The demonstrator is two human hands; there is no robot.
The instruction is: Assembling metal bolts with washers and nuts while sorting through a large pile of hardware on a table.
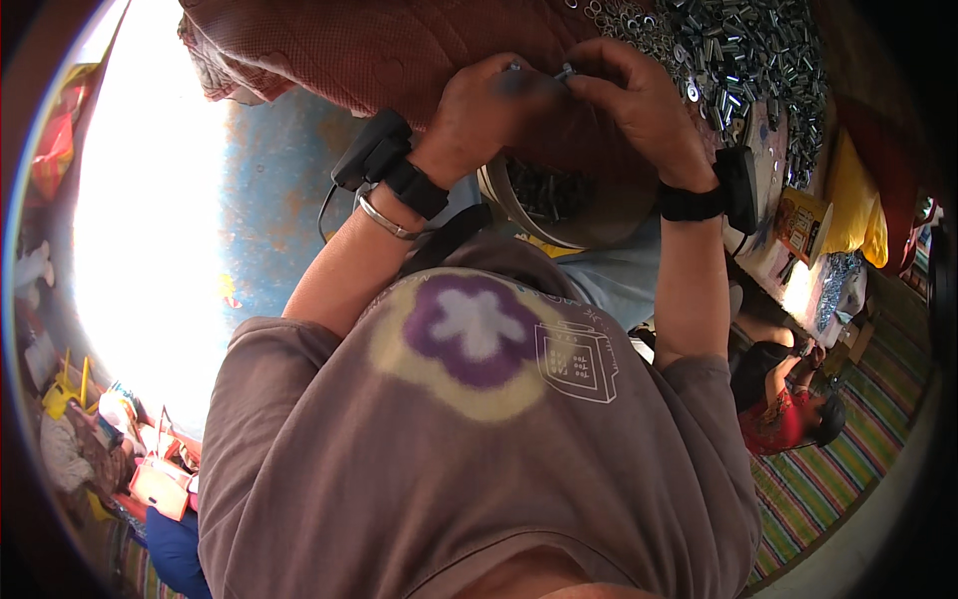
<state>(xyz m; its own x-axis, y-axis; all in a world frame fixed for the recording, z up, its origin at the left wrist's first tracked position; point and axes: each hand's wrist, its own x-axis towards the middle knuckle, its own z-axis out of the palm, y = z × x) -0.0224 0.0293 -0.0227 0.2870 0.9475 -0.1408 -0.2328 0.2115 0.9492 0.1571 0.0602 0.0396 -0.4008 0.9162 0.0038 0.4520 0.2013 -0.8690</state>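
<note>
head view looks down past a brown shirt to two hands meeting over a surface strewn with small metal hardware. the left hand (489, 100) and the right hand (639, 95) are both pinched narrow on one small metal piece (566, 72), fingertips of the two touching around it; it looks like a bolt or sleeve being fitted with another part, though the exact kind is too small to tell. it sits in the air between the hands, above the near edge of the surface.

as a judgement, the work is far from finished: a large heap of loose metal parts (748, 60) covers the far right of the surface, too many to count, with a scatter of washers (624, 15) beside it. a round bucket (559, 205) just below the hands holds some dark metal pieces, also uncountable, and looks only partly filled.

counted: two hands, one piece in hand, one bucket, one heap, two black wrist devices, one metal bangle (384, 220) on the left wrist.
</note>
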